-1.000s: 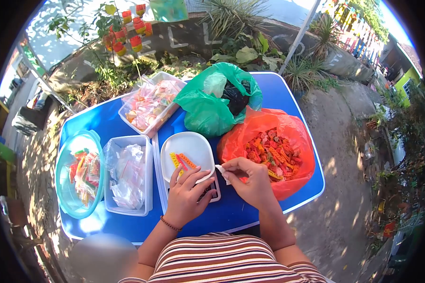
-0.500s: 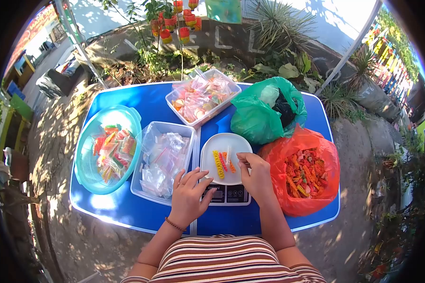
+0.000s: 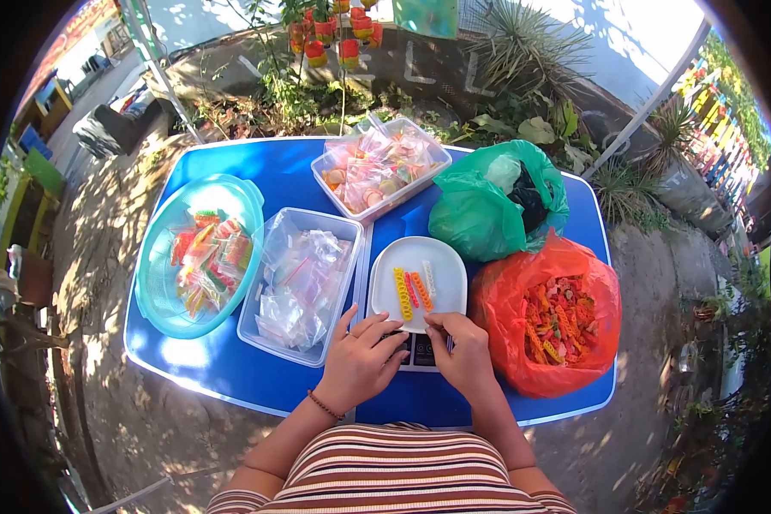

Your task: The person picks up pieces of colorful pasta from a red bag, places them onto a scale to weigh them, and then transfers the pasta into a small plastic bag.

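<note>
A white plate (image 3: 444, 254) sits on a kitchen scale (image 3: 422, 353). Several spiral snack pieces lie on it roughly side by side: a yellow spiral (image 3: 403, 293), a thin red spiral (image 3: 412, 289), an orange spiral (image 3: 421, 291) and a whitish spiral (image 3: 429, 276). My right hand (image 3: 461, 344) is at the plate's front right edge, thumb and forefinger pinched; whatever is between them is hidden. Fingers apart and holding nothing, my left hand (image 3: 364, 364) hovers at the front left of the scale and covers part of its panel.
Left of the scale stand a clear tub (image 3: 247, 319) of small plastic bags and a turquoise basin (image 3: 150, 295) of bagged spirals. Behind is another tub (image 3: 398, 206) of filled bags. A green bag (image 3: 467, 214) and an orange bag (image 3: 497, 300) of loose spirals flank the right side.
My right hand has drawn back from over the spirals to the plate's front edge, uncovering the orange and whitish pieces. My left hand has shifted slightly right. The camera view has shifted a little.
</note>
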A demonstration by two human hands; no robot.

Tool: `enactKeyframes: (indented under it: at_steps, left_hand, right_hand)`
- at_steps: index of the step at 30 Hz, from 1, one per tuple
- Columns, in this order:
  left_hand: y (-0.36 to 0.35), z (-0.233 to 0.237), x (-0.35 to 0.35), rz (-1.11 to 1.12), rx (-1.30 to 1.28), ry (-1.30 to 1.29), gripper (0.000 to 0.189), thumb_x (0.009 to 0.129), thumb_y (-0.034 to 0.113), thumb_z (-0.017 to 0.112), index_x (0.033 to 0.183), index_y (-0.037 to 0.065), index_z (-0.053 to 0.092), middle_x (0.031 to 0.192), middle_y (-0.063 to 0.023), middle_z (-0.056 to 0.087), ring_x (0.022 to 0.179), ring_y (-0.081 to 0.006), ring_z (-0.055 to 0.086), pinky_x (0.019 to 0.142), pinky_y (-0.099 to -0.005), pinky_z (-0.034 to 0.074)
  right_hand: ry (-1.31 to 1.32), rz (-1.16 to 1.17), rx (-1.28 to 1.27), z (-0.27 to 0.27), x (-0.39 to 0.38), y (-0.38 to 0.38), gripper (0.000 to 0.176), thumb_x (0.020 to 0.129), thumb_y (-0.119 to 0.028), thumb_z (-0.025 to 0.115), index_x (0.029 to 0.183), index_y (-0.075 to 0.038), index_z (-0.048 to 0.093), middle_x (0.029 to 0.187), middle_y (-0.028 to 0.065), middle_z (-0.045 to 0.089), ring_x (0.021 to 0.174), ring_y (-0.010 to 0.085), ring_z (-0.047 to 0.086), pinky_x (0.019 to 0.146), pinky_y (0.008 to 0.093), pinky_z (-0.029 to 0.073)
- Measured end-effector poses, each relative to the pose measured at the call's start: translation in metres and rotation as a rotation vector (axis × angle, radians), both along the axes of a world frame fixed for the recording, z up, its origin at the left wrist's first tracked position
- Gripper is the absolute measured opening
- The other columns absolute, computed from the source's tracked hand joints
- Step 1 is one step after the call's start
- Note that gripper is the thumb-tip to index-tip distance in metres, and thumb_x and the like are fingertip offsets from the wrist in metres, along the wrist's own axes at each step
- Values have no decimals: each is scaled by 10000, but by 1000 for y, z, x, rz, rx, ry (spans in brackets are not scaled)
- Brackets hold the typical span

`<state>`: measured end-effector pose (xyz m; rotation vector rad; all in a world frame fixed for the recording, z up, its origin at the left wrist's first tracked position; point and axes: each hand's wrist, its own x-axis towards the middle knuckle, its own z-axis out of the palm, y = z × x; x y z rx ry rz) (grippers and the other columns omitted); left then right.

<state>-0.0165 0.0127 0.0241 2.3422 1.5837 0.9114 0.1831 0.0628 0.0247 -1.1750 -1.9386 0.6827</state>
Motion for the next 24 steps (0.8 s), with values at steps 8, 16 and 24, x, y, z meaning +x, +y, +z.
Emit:
enactKeyframes:
  at_steps: [8,16,24]
  left_hand:
    - [4,12,-13,-31,22,-68,244,847,106,742,1091,95,739,1173,-58,715,1166,-273,659,1015,-428,489]
    - [3,24,-49,212,115,-44,228,864,28,667,1080,51,735,1132,-99,726,1095,-300,680,947,-419,522]
    - [4,-3,-85,381,-69,-107,224,888,29,616,1081,23,729,1233,-181,682,1109,-377,660,967,-440,525]
  right_hand:
    - [-30,140,23,17,-9,1,195,851,34,683,1045,18,699,972,192,698,923,384,672,842,446,544]
    - [-123,332,108,38,-51,20,206,869,-2,661,1072,11,696,1038,169,690,1003,360,654,887,440,531]
    - [-228,487,250,19,-106,17,285,809,28,646,1086,31,713,1146,140,713,1100,323,640,998,418,498]
